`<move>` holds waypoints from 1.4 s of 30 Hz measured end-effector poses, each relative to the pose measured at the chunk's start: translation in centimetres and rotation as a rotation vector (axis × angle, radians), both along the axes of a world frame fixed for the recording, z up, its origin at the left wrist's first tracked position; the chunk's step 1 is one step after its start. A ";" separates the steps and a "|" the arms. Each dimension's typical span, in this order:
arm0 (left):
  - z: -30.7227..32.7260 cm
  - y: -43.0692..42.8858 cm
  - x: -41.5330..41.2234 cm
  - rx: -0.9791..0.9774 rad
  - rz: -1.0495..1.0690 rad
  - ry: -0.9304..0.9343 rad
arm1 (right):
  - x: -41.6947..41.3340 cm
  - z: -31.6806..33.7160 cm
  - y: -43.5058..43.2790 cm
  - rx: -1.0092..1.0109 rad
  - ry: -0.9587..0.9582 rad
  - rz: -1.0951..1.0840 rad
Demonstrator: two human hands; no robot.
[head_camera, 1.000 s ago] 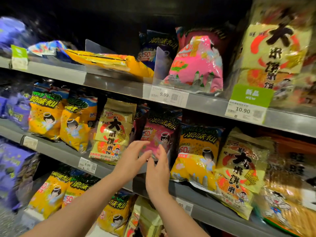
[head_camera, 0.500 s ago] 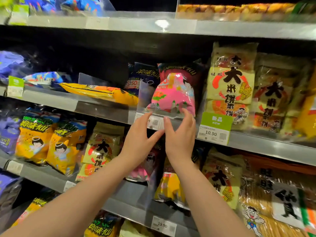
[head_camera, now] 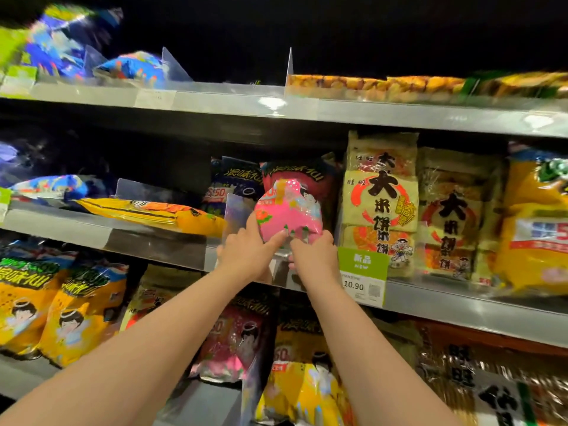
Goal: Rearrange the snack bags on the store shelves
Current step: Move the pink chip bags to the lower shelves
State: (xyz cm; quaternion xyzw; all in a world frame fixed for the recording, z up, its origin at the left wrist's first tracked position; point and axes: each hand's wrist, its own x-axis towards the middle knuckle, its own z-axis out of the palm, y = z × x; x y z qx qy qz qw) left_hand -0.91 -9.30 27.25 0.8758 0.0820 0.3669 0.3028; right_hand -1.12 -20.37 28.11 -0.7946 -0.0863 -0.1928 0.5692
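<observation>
The middle shelf (head_camera: 153, 238) runs left to right under both hands, and the pink snack bag (head_camera: 289, 210) stands slumped on it, between a clear divider (head_camera: 233, 207) on the left-hand side and tall cream rice-cracker packs (head_camera: 381, 204) on the right-hand side. A dark red bag (head_camera: 307, 176) of the same kind stands just behind it.

The left hand (head_camera: 246, 256) presses fingers against the pink bag's lower left face, thumb low near the shelf edge; the grip looks partly closed on the bag's bottom corner, though how firmly it pinches cannot be told. The right hand (head_camera: 316, 256) cups the lower right corner, fingers curled onto the foil, apparently holding it.

To do this well, I would lift from both bottom corners together, so the soft bag does not fold further, then stand it upright and square to the divider. Squeezing the puffed middle risks crushing the contents. The green price tag (head_camera: 362, 265) just right of the right hand could be knocked loose.
</observation>
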 end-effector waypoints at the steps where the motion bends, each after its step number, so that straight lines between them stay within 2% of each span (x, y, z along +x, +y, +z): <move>1: 0.1 -0.1 0.1 0.001 0.030 0.014 | 0.0 0.1 -0.1 0.021 -0.018 -0.012; 4: 0.1 -0.1 -0.1 -0.056 0.038 -0.032 | 0.1 0.2 -0.1 0.086 -0.166 -0.050; 8: 0.0 0.3 -0.6 -0.153 -0.060 -0.088 | -0.3 0.5 0.3 0.261 -0.357 -0.021; 15: -0.9 0.4 -2.3 -0.181 -0.189 -0.221 | -1.6 -0.5 -0.3 0.475 -0.514 -0.006; 22: -1.2 0.3 -3.9 -0.199 -0.133 -0.239 | -4.1 -1.7 -1.3 0.644 -0.495 0.066; 28: -3.4 0.3 -7.7 -0.233 -0.248 -0.279 | -7.5 -4.5 -2.5 0.658 -0.461 0.144; 34: -10.2 1.2 -10.8 -0.179 -0.107 -0.235 | -9.9 -12.1 -2.1 0.579 -0.345 0.176; 42: -17.5 3.4 -13.6 -0.156 0.040 -0.154 | -10.0 -21.2 0.0 0.275 -0.194 0.132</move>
